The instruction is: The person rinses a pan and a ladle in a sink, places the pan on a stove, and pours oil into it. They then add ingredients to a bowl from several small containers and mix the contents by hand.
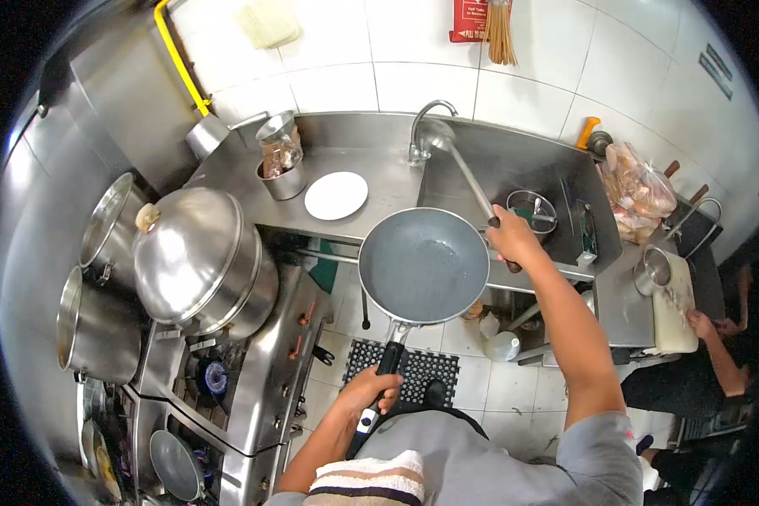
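My left hand (371, 390) is wrapped round the black handle of a frying pan (423, 266). The pan has a grey inner surface with a few shiny wet spots, and it hangs level between the stove and the sink. In my right hand (514, 238) is the dark handle of a long metal ladle (474, 179). The ladle's round head is beside the faucet (420, 139), above the left part of the sink (527, 173). A small metal pot (538, 202) with something green inside sits in the sink, just beyond my right hand.
A white plate (336, 196) lies on the steel counter left of the sink. To the left, a large domed pot (190, 253) stands on the stove (270, 371), where a blue flame burns. At right, a co-worker's hand (702, 324) is at a cutting board (681, 308).
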The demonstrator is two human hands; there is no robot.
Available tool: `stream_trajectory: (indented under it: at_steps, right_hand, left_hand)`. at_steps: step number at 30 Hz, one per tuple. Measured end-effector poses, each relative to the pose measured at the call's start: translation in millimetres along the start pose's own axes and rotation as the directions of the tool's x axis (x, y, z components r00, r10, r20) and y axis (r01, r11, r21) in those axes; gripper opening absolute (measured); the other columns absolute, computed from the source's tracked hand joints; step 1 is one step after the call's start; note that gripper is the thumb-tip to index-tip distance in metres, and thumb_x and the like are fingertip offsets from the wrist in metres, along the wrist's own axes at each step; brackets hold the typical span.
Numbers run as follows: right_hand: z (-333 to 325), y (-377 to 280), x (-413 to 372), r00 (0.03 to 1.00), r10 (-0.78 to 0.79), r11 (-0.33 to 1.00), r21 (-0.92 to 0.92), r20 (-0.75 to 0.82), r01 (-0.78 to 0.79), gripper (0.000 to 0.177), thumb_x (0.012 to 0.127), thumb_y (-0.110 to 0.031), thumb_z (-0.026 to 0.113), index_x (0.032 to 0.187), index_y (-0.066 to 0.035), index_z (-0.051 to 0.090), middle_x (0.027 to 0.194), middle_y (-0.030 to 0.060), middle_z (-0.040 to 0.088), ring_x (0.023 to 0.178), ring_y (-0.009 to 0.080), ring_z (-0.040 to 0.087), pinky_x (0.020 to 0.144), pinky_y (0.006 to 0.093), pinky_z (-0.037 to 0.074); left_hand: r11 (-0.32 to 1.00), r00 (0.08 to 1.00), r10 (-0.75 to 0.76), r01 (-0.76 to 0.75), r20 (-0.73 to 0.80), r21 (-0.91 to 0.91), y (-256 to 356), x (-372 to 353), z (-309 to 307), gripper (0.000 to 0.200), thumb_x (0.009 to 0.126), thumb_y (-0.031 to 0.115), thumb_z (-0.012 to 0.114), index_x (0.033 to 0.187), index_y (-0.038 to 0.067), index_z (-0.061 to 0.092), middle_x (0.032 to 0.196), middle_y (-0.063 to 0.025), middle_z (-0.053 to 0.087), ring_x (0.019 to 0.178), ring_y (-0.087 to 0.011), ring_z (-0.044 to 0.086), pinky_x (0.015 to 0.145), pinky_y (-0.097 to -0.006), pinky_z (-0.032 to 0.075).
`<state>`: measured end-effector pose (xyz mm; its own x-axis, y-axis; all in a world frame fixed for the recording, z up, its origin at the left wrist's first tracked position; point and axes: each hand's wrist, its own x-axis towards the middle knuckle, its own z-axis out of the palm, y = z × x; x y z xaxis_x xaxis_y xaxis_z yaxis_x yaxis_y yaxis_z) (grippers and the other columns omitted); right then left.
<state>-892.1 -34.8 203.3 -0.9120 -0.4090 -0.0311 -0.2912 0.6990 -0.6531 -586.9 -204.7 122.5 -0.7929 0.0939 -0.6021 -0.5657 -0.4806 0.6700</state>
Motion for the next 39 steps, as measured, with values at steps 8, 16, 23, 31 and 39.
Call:
stream_trajectory:
  at_steps: [8, 16, 23, 31, 39]
  right_hand:
    - [-83, -1, 8, 0.977, 0.025, 0.997, -0.071, 0.212, -0.01, 0.053, 0.077, -0.014, 0.055, 0.128, -0.002, 0.043, 0.058, 0.0112, 0.055, 0.041, 0.0151, 0.052, 0.043, 0.0297, 0.043]
    - [-91, -7, -12, 0.943, 0.307, 0.946, -0.152, 0.126, -0.287, 0.047, 0.078, -0.017, 0.057, 0.122, -0.005, 0.046, 0.068, 0.0155, 0.059, 0.045, 0.0213, 0.056, 0.052, 0.0335, 0.048]
    - [-33, 16, 10, 0.875, 0.479, 0.878, -0.032, 0.065, -0.478, 0.051, 0.078, -0.022, 0.059, 0.123, -0.002, 0.046, 0.07, 0.0146, 0.06, 0.046, 0.0186, 0.057, 0.05, 0.0332, 0.048]
    - [-48, 29, -34, 0.732, 0.443, 0.703, 0.306, 0.518, -0.642, 0.054, 0.081, -0.009, 0.056, 0.133, -0.006, 0.039, 0.056, -0.0001, 0.048, 0.039, 0.0087, 0.045, 0.036, 0.0241, 0.037]
    - [-46, 158, -26, 0.922, 0.335, 0.939, 0.011, 0.191, -0.344, 0.053, 0.081, -0.018, 0.058, 0.129, -0.006, 0.042, 0.061, 0.0131, 0.058, 0.049, 0.0231, 0.058, 0.05, 0.0333, 0.046]
  left_hand:
    - [0.998, 0.999, -0.035, 0.033, 0.025, 0.058, 84, 115, 6, 0.022, 0.079, 0.016, 0.059, 0.063, 0.01, 0.044, 0.049, 0.001, 0.043, 0.037, -0.0093, 0.042, 0.038, -0.0243, 0.036]
    - [0.983, 0.973, -0.127, 0.097, 0.193, 0.155, 160, 221, -11, 0.021, 0.077, 0.017, 0.061, 0.067, 0.011, 0.044, 0.054, 0.0017, 0.046, 0.041, -0.0078, 0.044, 0.038, -0.0239, 0.038]
    - [0.968, 0.936, -0.196, 0.138, 0.291, 0.208, 185, 266, -20, 0.018, 0.077, 0.015, 0.059, 0.07, 0.009, 0.044, 0.055, 0.0006, 0.045, 0.044, -0.009, 0.045, 0.04, -0.024, 0.039]
    - [0.918, 0.976, -0.155, 0.084, 0.154, 0.388, 188, 290, -27, 0.016, 0.075, 0.013, 0.057, 0.07, 0.005, 0.044, 0.058, -0.0019, 0.048, 0.045, -0.0106, 0.046, 0.039, -0.0273, 0.039]
    - [0.617, 0.98, 0.19, -0.159, 0.051, 0.77, 184, 281, 9, 0.019, 0.075, 0.016, 0.055, 0.068, -0.001, 0.051, 0.052, -0.012, 0.054, 0.043, -0.0205, 0.054, 0.043, -0.0323, 0.042]
